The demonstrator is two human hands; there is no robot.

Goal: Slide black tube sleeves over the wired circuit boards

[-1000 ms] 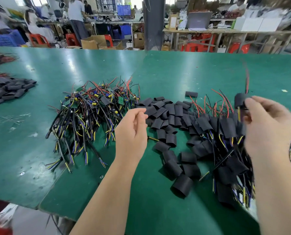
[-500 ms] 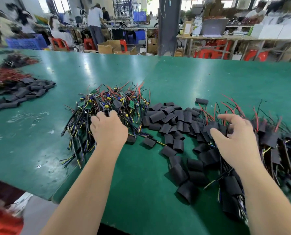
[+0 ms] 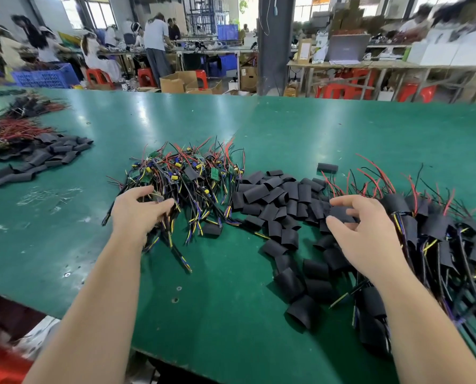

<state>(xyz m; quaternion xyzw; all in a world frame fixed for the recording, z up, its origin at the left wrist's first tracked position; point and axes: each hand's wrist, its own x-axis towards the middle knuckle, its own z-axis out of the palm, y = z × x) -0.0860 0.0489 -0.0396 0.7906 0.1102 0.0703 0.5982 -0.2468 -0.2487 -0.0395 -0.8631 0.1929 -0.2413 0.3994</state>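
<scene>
Over the green table [image 3: 314, 128], your left hand [image 3: 138, 214] grips tangled wired circuit boards [image 3: 192, 173]; your right hand [image 3: 370, 234] hovers, fingers apart, above black tube sleeves [image 3: 275, 195].

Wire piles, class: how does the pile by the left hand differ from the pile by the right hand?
The left pile shows bare green boards; the right pile has its boards inside black sleeves. The left pile looks colourful, the right pile mostly black. Both have red wires.
</scene>
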